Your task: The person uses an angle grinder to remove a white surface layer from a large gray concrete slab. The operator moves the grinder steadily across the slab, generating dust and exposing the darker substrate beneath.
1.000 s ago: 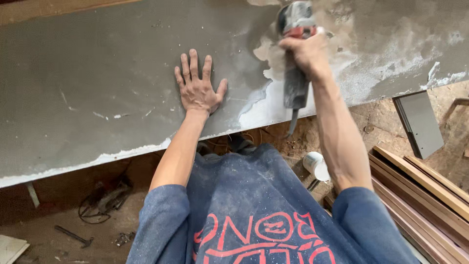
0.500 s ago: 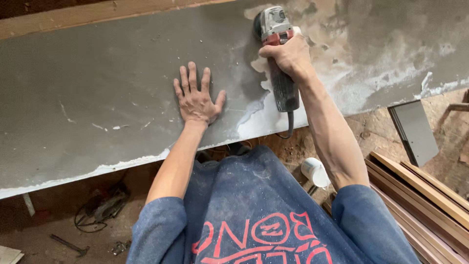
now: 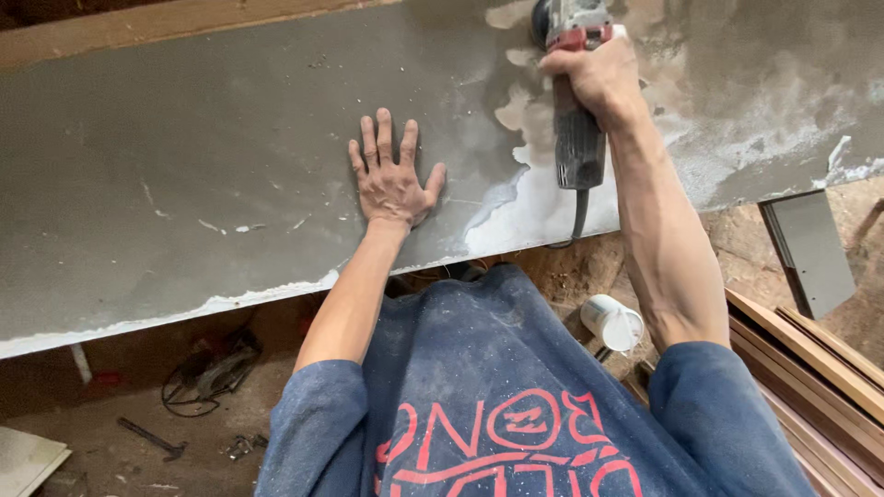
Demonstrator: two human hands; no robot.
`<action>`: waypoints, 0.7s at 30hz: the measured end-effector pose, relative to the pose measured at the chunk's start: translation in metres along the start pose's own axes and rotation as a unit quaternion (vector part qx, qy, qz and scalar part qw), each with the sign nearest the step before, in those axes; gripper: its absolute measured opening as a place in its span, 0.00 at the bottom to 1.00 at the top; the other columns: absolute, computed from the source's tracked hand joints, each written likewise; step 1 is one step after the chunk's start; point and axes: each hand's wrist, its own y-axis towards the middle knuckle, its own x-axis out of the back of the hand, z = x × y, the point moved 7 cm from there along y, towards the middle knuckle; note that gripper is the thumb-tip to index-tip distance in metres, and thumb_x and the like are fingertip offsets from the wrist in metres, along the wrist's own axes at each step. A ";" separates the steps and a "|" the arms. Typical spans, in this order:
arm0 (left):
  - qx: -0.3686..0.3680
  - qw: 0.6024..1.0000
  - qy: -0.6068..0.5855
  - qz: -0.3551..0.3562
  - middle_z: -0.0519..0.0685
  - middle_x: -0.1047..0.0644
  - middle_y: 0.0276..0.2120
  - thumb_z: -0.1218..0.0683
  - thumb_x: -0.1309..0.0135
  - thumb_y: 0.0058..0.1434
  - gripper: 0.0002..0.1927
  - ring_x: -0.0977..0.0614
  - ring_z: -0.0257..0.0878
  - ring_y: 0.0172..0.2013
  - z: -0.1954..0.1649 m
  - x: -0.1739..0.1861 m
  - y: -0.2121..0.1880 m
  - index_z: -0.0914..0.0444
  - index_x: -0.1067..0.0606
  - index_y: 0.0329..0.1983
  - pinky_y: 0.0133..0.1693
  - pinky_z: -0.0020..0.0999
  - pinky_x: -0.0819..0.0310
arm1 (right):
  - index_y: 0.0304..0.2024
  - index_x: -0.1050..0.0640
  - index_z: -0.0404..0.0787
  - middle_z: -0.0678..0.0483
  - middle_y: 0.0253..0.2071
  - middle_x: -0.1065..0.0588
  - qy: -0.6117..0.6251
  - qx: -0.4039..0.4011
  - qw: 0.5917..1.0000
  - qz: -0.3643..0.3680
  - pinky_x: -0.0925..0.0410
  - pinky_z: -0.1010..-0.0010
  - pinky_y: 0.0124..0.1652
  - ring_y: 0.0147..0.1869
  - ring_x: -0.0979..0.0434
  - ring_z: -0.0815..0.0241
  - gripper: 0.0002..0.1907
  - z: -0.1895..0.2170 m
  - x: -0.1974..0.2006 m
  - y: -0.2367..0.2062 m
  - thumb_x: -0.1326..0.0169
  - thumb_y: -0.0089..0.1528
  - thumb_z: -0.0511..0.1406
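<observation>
Head view: a long grey panel lies across the frame as the work surface, its near edge chipped white and its right part scuffed pale with dust. The left hand lies flat on the panel near the middle, palm down, fingers spread wide and pointing to 12 o'clock, thumb out toward 3 o'clock. It holds nothing; it presses on the panel.

The right hand is at about 1 o'clock from the left one and well apart from it, fingers wrapped tightly around the body of an angle grinder. The grinder's head sits at the top edge of the frame on the scuffed patch; its grey handle points back to 6 o'clock, and a cable drops from it over the panel's near edge. The disc itself is mostly out of view, so whether it touches the panel is hard to say.

Below the panel, at 5 o'clock, a small white cup stands on the dirt floor, with stacked wooden strips to its right and a grey offcut above them. At 8 o'clock lie coiled wires.

Risks, as a judgement: the grinder is held one-handed, so a snag could kick it sideways toward the bare left hand; the hanging cable could catch on the panel edge and jerk the tool; dust may obscure the cut.
</observation>
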 end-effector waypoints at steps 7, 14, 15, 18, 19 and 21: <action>0.001 1.000 0.007 -0.001 0.56 0.51 0.77 0.31 0.44 0.60 0.44 0.52 0.59 0.76 0.001 0.000 -0.001 0.52 0.38 0.76 0.72 0.64 0.60 | 0.43 0.20 0.31 0.48 0.37 0.21 0.035 -0.017 0.999 0.032 0.26 0.71 0.32 0.34 0.21 0.61 0.21 0.001 -0.005 0.003 0.31 0.53 0.39; -0.006 1.000 0.012 -0.012 0.58 0.51 0.76 0.32 0.44 0.59 0.44 0.52 0.60 0.75 -0.001 0.005 0.002 0.53 0.39 0.75 0.71 0.64 0.59 | 0.38 0.21 0.27 0.51 0.34 0.20 -0.137 0.294 0.941 -0.100 0.25 0.67 0.37 0.39 0.19 0.58 0.30 0.053 -0.006 -0.006 0.23 0.46 0.42; -0.005 1.000 0.017 -0.010 0.58 0.51 0.76 0.32 0.44 0.60 0.44 0.52 0.60 0.75 -0.001 0.005 0.001 0.52 0.39 0.75 0.71 0.64 0.59 | 0.37 0.19 0.32 0.53 0.32 0.20 -0.091 0.201 0.974 -0.051 0.26 0.69 0.36 0.37 0.20 0.61 0.22 0.043 -0.008 0.003 0.26 0.48 0.41; 0.008 1.000 0.007 0.005 0.57 0.51 0.77 0.32 0.44 0.60 0.44 0.51 0.59 0.76 0.002 0.004 0.001 0.52 0.39 0.75 0.72 0.63 0.59 | 0.32 0.19 0.38 0.57 0.30 0.21 -0.033 0.042 0.998 -0.022 0.26 0.71 0.35 0.35 0.19 0.64 0.14 0.032 -0.008 0.007 0.31 0.51 0.39; 0.005 1.000 0.008 0.002 0.57 0.51 0.77 0.32 0.44 0.59 0.44 0.51 0.59 0.76 0.002 0.004 0.001 0.52 0.39 0.75 0.72 0.63 0.59 | 0.31 0.20 0.39 0.58 0.29 0.21 -0.030 0.013 0.999 -0.035 0.25 0.71 0.35 0.34 0.18 0.64 0.13 0.032 -0.008 0.005 0.32 0.50 0.39; 0.002 1.000 0.005 -0.001 0.57 0.50 0.76 0.32 0.44 0.58 0.44 0.52 0.59 0.75 0.001 0.005 0.001 0.53 0.38 0.75 0.71 0.63 0.60 | 0.35 0.19 0.34 0.53 0.33 0.20 -0.016 0.048 0.999 0.012 0.27 0.69 0.39 0.38 0.20 0.60 0.17 0.043 -0.020 0.000 0.32 0.50 0.40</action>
